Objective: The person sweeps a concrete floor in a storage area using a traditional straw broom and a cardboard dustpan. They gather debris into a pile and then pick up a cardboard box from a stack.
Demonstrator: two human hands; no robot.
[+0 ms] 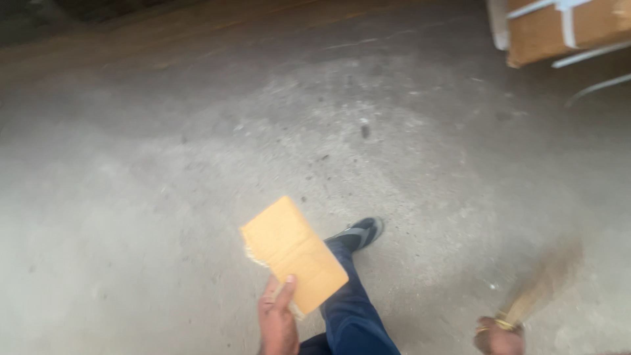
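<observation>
Walking the concrete floor, card in one hand and broom in the other

From where I watch, the left hand (277, 322) sits low in the picture, its fingers (284, 294) closed on the near corner of a flat yellow-orange card (294, 253). I see the thumb lying on the card's upper face; the other digits are hidden beneath it. The card is held tilted over the floor (164, 197), its far corner pointing up and left, with a frayed, pale edge on its left side.

The right hand (498, 336) is at the bottom right edge, clenched round the handle of a broom (542, 283). I can make out yellow bands on the handle just above the fist. The bristle end reaches up and right and is badly blurred, so I cannot tell whether it touches the floor.

Between the two hands I see a leg in blue trousers (351, 309) stepping forward, the foot in a dark sandal (360, 233) planted on the grey, speckled concrete just beside the card's right edge.

At the top right corner stands a brown carton (559, 29) bound with white straps, well apart from both hands.
</observation>
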